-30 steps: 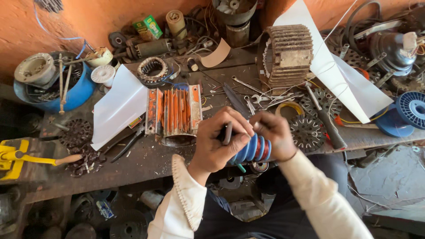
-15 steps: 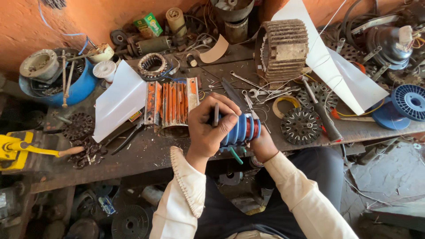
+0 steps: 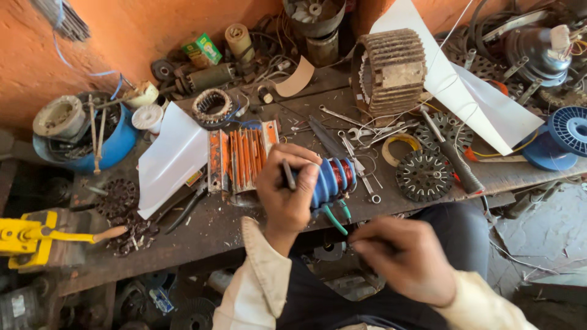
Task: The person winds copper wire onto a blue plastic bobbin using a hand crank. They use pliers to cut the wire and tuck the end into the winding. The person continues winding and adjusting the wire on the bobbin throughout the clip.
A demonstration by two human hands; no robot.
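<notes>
My left hand (image 3: 287, 192) grips a small bundle wrapped in blue and red sleeves (image 3: 333, 180) and also pinches a thin dark rod upright between its fingers. Green leads (image 3: 335, 218) hang down from the bundle. My right hand (image 3: 403, 260) sits lower, over my lap below the bench edge, fingers curled; I cannot tell what they pinch. Just beyond the left hand lies an orange wooden winding former (image 3: 241, 159).
The bench holds a finned motor housing (image 3: 391, 73), white paper sheets (image 3: 171, 156), spanners (image 3: 351, 131), a round slotted lamination (image 3: 423, 175), a blue wire spool (image 3: 568, 131), a blue tub of parts (image 3: 82, 131) and pliers (image 3: 186, 208). A yellow tool (image 3: 30, 235) sticks out at left.
My right hand has left the sleeved bundle and dropped toward my lap. The left hand keeps the bundle and rod, now turned so the bundle points right.
</notes>
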